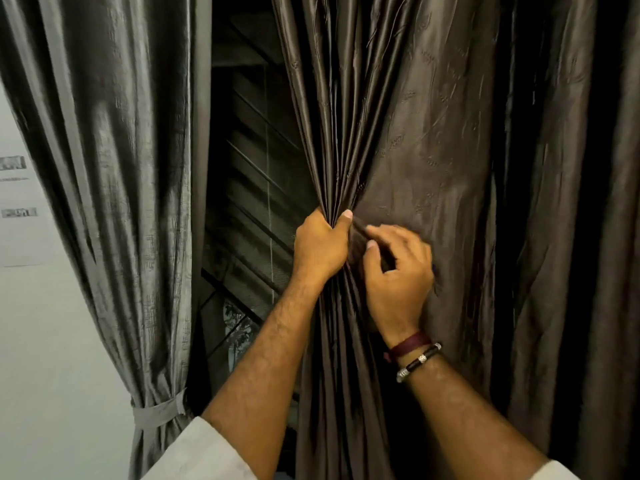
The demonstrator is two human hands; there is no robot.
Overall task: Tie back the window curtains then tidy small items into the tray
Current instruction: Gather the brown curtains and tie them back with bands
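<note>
The right-hand curtain (433,150), dark brown and glossy, fills the centre and right of the frame. Its inner edge is gathered into tight pleats at mid-frame, where it is gripped by the left hand (320,245), whose fingers are curled fully round the bunched fabric with the thumb pressed across the front. Just right of it, the right hand (398,271) is held against the cloth with its fingers (384,233) bent; a fold seems to be pinched between thumb and forefinger, though this is blurred. Bracelets (417,355) are worn on the right wrist. At the left of the frame, the grey curtain (114,168) is already bound by a tie-back (157,412) near the lower left. The dark window (249,168) is seen between the two curtains.
</note>
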